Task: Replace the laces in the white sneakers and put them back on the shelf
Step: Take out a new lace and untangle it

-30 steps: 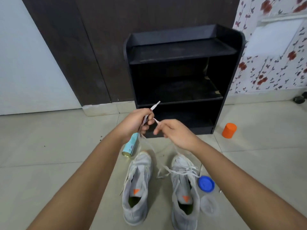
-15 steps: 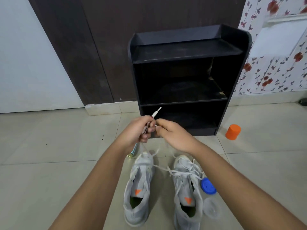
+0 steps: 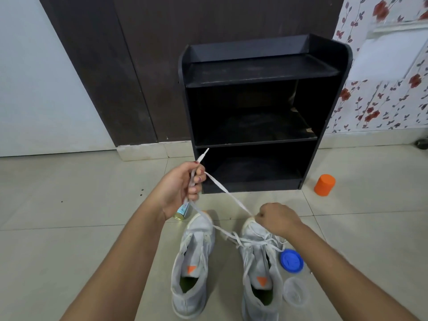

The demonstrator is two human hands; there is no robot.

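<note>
Our left hand [image 3: 180, 188] grips the lace [image 3: 229, 195], tip up, before the shelf [image 3: 254, 72]; our right hand [image 3: 278, 220] pinches it at the toe of the right sneaker [image 3: 259, 269] on the floor. We'd keep it flat and taut — untwisted — and even both ends before threading higher

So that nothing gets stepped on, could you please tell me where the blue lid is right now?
In the head view, the blue lid lies on the floor just right of the right sneaker, with a clear container nearer the camera.
</note>
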